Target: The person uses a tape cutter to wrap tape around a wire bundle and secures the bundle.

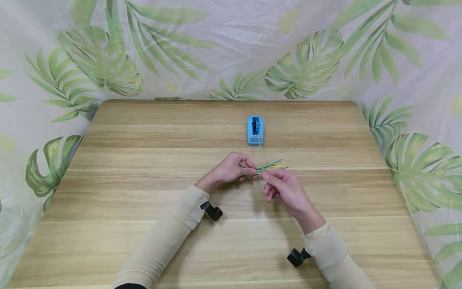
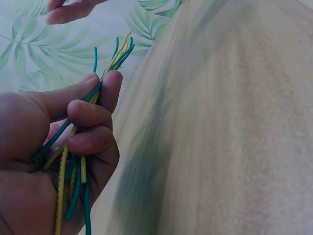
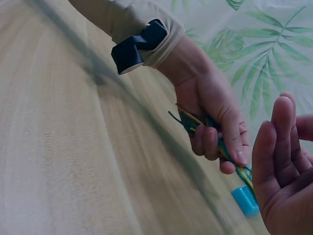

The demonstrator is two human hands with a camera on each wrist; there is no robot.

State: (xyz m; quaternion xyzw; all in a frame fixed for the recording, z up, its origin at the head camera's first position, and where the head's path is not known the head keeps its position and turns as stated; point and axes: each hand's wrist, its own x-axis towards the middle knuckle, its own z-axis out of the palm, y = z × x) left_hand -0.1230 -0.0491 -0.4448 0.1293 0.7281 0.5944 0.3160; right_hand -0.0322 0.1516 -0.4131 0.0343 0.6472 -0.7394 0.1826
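Note:
My left hand [image 1: 232, 167] grips a bundle of thin green and yellow wires [image 1: 277, 165] between thumb and fingers, above the table. In the left wrist view the wires [image 2: 73, 183] run through the curled fingers, their lower ends hanging over the palm and the upper ends fanning out past the thumb. A narrow strip of clear tape [image 1: 262, 154] stretches from the blue tape dispenser [image 1: 250, 134] to the bundle. My right hand [image 1: 288, 190] pinches the tape's near end between thumb and forefinger, close beside the bundle; its other fingers are loosely bent.
The dispenser stands near the back of the wood-grain table [image 1: 144, 160], beyond both hands. Black wrist cameras sit on the left sleeve [image 1: 159, 237] and right sleeve [image 1: 333, 253]. A leaf-print cloth [image 1: 234, 48] hangs behind the table and along its sides.

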